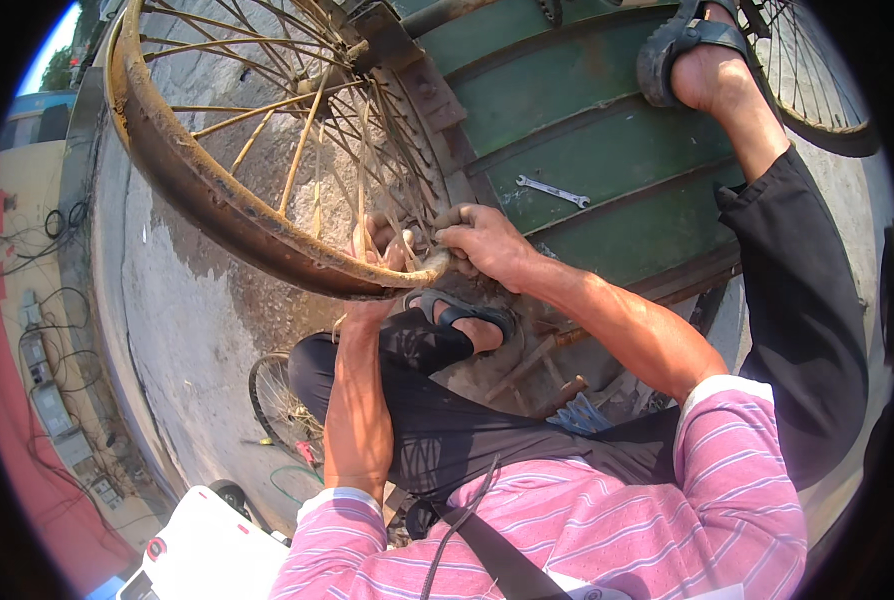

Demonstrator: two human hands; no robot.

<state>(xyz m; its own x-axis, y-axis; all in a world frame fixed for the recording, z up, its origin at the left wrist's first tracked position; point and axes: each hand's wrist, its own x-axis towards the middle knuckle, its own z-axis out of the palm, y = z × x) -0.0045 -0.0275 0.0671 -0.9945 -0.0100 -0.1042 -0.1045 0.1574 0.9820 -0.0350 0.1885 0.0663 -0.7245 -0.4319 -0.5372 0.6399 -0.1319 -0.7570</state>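
Note:
A rusty spoked wheel rim [187, 195] stands tilted in front of me at the upper left, with pale, yellowish spokes crossing inside it. My left hand [382, 240] is at the rim's lower part, fingers curled among the spokes and partly hidden by them and the rim. Beside it, my right hand [477, 240] has its fingers bent and pressed on the spokes at the rim's lower right edge; its fingertips are partly hidden. An open-ended wrench [552, 190] lies on a green ribbed metal panel [617, 240] to the right of my hands.
My sandalled feet [702, 75] rest on the panel and the ground. Another spoked wheel [817, 110] is at the upper right, a smaller one [267, 410] at the lower left. Cables and grey boxes [52, 410] run along the left, near a white object [202, 555].

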